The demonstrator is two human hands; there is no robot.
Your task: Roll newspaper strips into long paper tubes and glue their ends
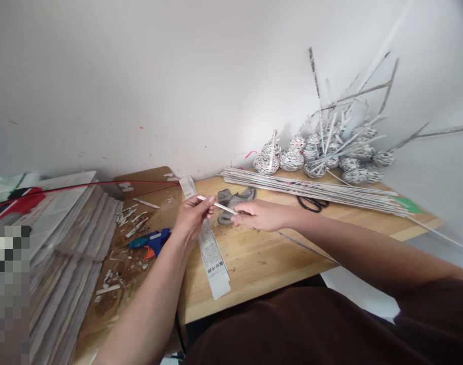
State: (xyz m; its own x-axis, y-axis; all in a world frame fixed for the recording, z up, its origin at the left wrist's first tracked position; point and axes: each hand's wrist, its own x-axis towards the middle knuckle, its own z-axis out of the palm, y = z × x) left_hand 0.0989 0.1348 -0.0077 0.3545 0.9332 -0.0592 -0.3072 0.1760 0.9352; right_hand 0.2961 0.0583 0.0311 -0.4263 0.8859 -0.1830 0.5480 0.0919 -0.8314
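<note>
A thin white paper stick (224,207) runs between my two hands above the wooden table. Its left end is pinched between the thumb and fingers of my left hand (193,215). My right hand (256,215) is closed round it farther right, and a thin grey length trails below the right forearm toward the table's front edge. Behind the hands lies a crumpled grey cloth (237,198). A printed newspaper strip (213,258) lies flat on the table, partly hidden by my left hand.
Long paper sticks (311,191) lie behind the right arm, near black-handled scissors (313,204). Woven paper gourds (291,158) stand along the wall. At left are a blue glue gun (158,241), paper scraps and tall newspaper stacks (71,253).
</note>
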